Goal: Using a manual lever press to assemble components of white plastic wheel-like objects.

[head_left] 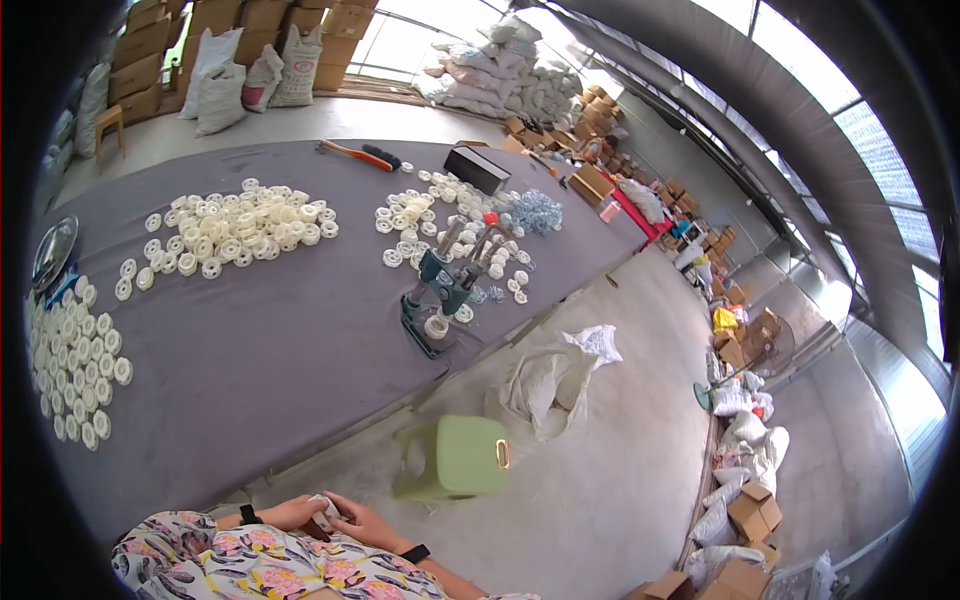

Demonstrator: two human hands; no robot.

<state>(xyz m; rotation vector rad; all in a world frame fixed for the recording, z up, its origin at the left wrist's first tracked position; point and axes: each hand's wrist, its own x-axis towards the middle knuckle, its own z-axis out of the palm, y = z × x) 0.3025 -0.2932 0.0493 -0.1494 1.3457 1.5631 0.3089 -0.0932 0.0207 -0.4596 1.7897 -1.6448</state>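
At the lower edge, close to my body, my left hand [290, 513] and my right hand [362, 524] are closed together around a small white piece [324, 513]. Fingers cover much of it, so its full shape is hidden. On the table's right edge stands a dark green hand press [452, 282] with a red ball [491, 218] on its lever. A white round part [436, 327] sits at its base. Cream-white ringed plastic discs [240, 225] lie heaped at the far left, and white discs [80, 360] cover the near left corner.
Beyond the press are more loose discs [405, 215], a pile of clear bluish parts [537, 212], a black box [476, 170] and an orange-handled brush [358, 155]. A green stool [458, 455] and an open white sack [545, 385] stand on the floor right of the table [270, 370].
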